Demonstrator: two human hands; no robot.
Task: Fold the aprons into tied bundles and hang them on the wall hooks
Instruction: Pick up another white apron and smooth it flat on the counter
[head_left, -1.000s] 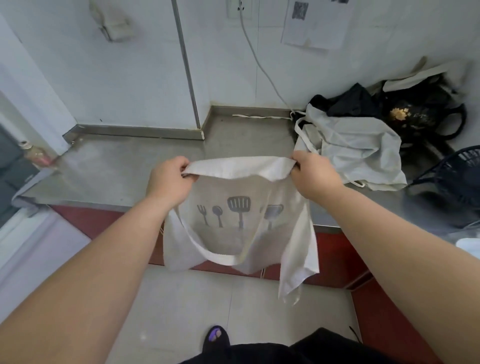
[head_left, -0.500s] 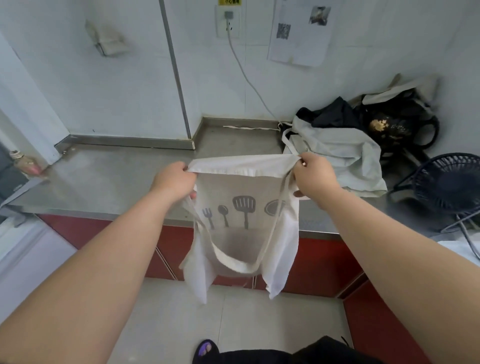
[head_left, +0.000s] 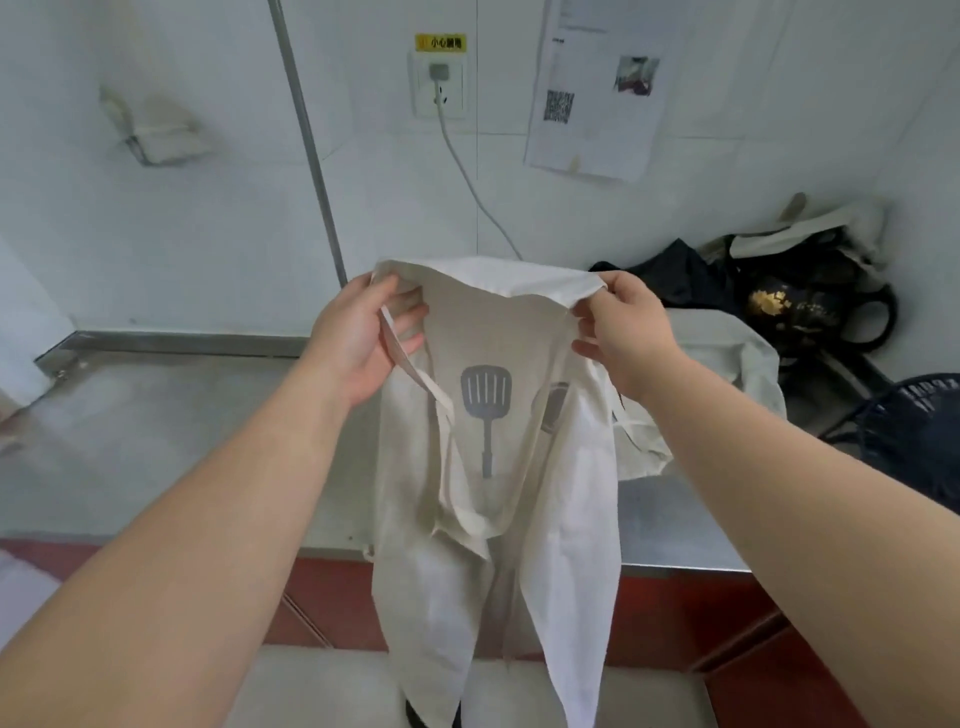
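A cream apron (head_left: 566, 525) with a grey spatula print hangs in front of me, folded narrow lengthwise, its lower end dangling below the counter edge. My left hand (head_left: 363, 338) pinches the top left corner, with a strap running across its palm. My right hand (head_left: 623, 332) pinches the top right corner. The neck strap loops down over the print. Another cream apron (head_left: 727, 353) lies crumpled on the steel counter (head_left: 182, 431) behind my right hand. No wall hooks show in this view.
Dark bags (head_left: 800, 291) and cloth sit piled in the counter's back right corner. A black wire fan (head_left: 919, 431) stands at the right edge. A cable runs down from a wall socket (head_left: 439, 78). A small wall bracket (head_left: 156, 130) is at upper left.
Both hands have lifted the apron higher and drawn closer together, so the cloth now hangs narrower and longer. My view has tilted upward toward the wall.
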